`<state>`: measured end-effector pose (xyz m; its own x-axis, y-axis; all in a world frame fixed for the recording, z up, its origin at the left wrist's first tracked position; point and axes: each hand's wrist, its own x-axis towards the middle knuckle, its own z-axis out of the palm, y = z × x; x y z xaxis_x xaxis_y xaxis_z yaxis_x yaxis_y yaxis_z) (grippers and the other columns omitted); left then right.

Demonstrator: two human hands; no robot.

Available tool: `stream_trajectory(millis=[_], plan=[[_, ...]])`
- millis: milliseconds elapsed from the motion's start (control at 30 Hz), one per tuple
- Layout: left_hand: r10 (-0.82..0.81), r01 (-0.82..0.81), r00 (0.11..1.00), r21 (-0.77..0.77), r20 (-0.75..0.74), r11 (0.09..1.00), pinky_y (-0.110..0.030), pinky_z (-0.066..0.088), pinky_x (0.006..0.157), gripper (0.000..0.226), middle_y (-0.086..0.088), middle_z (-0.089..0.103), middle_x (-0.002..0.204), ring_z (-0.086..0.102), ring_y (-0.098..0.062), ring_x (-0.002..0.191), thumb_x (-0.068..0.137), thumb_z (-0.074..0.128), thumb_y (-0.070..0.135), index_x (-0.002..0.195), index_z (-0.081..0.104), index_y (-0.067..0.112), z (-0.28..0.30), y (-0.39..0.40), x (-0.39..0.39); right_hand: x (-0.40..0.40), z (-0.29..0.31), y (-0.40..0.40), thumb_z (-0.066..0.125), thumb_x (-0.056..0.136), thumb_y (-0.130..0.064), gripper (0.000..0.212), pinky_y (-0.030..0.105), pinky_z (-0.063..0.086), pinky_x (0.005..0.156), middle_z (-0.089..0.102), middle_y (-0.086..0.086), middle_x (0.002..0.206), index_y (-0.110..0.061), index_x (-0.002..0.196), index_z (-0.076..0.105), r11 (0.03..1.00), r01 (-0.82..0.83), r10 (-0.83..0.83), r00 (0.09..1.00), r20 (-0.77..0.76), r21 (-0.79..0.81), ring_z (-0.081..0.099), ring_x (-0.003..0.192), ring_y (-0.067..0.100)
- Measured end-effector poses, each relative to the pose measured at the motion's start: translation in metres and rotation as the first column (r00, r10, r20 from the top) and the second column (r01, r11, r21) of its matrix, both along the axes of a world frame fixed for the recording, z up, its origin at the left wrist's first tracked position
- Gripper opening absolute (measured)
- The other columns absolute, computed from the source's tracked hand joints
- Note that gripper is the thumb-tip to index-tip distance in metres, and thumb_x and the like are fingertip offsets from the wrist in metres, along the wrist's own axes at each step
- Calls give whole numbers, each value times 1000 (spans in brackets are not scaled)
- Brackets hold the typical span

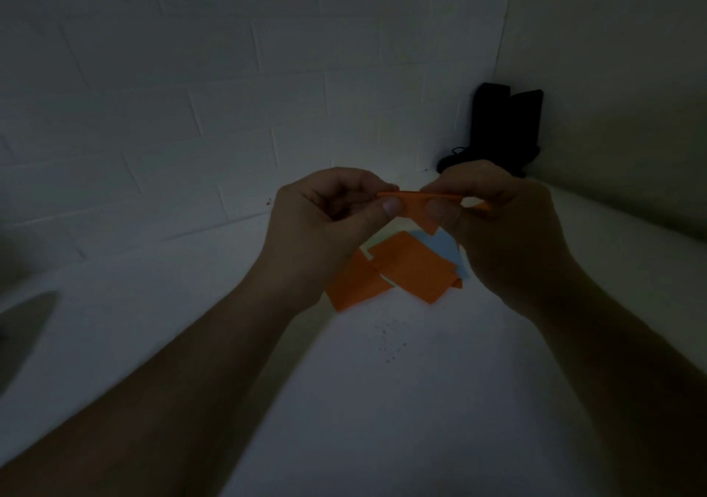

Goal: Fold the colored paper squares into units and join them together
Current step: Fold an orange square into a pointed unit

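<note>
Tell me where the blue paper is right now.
In the head view, the blue paper lies on the white table, right of centre, partly under the orange pieces and just below the right hand.

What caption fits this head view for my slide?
Both hands, left hand and right hand, pinch an orange paper above orange pieces on the table.

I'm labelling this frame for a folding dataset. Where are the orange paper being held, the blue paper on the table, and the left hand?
held orange paper [415, 198], head view: on its folded top edge between the hands.
blue paper [445, 247], head view: on its bare upper part.
left hand [325, 221], head view: on its back.
</note>
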<state>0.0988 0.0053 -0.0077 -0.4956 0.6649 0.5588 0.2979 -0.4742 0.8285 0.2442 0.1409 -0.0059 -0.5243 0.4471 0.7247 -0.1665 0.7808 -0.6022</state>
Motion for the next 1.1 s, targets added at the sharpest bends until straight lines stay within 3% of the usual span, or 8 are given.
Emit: stream_trajectory(millis=[133, 333, 467, 600, 733, 900, 1100], plan=[[2, -2, 1000, -11, -1, 1000, -36, 61, 84, 18, -9, 78, 87, 77, -27, 89, 85, 78, 4, 101, 74, 12, 0, 1, 0, 1, 1, -5, 71, 90, -16, 28, 25, 60, 73, 72, -14, 91, -43, 90, 67, 992, -57, 60, 998, 26, -116, 70, 89, 6], [-12, 13, 999, -19, 46, 1000, -29, 58, 82, 15, -6, 79, 86, 77, -23, 87, 82, 78, 8, 97, 76, 12, 1, 0, 1, 1, 3, -8, 71, 90, -16, 26, 18, 58, 73, 71, -23, 85, -41, 84, 67, 982, -71, 76, 997, 19, -176, 68, 87, 1], [18, -13, 996, -59, 83, 998, -26, 57, 78, 13, -1, 78, 81, 74, -13, 79, 79, 80, 13, 92, 77, 15, 0, 2, 1, 0, 2, -9, 73, 89, -20, 21, 25, 59, 74, 73, -13, 88, -39, 82, 69, 972, -50, 51, 999, -2, -230, 70, 85, 7], [22, -8, 991, -104, 133, 995, -32, 59, 82, 17, -1, 78, 84, 74, -16, 84, 73, 80, 24, 88, 78, 17, -2, 4, 0, 0, 2, -9, 72, 91, -20, 22, 33, 59, 76, 74, -14, 84, -39, 79, 71, 970, -32, 35, 999, 8, -242, 70, 83, 9], [26, -5, 988, -136, 153, 991, -44, 57, 90, 7, -5, 77, 86, 71, -23, 87, 84, 79, 13, 86, 80, 20, -4, 6, -1, -1, 1, -9, 72, 91, -21, 20, 36, 59, 77, 75, -12, 86, -37, 78, 72, 965, -31, 32, 999, 0, -262, 71, 84, 11], [32, 1, 984, -179, 177, 984, -41, 57, 89, 5, -8, 76, 86, 70, -22, 85, 90, 75, 10, 94, 78, 11, -5, 8, -1, -2, 0, -9, 72, 92, -24, 17, 40, 60, 77, 76, -7, 88, -36, 79, 74, 950, -30, 34, 999, 7, -312, 72, 84, 14], [21, 57, 959, -265, 283, 962, -31, 60, 84, 8, -6, 76, 85, 71, -16, 80, 95, 70, 15, 91, 77, 12, -4, 8, 4, -5, 0, -11, 66, 95, -24, 19, 11, 51, 57, 72, -20, 74, -32, 77, 70, 939, 12, 17, 997, 80, -345, 68, 71, -1]])
